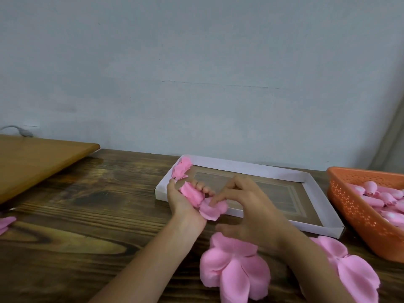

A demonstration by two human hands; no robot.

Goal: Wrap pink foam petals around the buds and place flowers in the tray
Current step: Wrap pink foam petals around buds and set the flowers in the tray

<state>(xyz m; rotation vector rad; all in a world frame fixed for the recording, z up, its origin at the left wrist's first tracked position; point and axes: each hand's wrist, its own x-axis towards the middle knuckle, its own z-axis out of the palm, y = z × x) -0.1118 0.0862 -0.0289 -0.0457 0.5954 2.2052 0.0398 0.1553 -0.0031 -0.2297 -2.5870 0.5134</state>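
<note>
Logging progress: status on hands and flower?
Left hand grips bud; right hand presses petal onto it. One flower in tray corner. Loose petals under forearms, not blocking tray.

Bare left forearm [148,256], bare right forearm [306,270].
</note>
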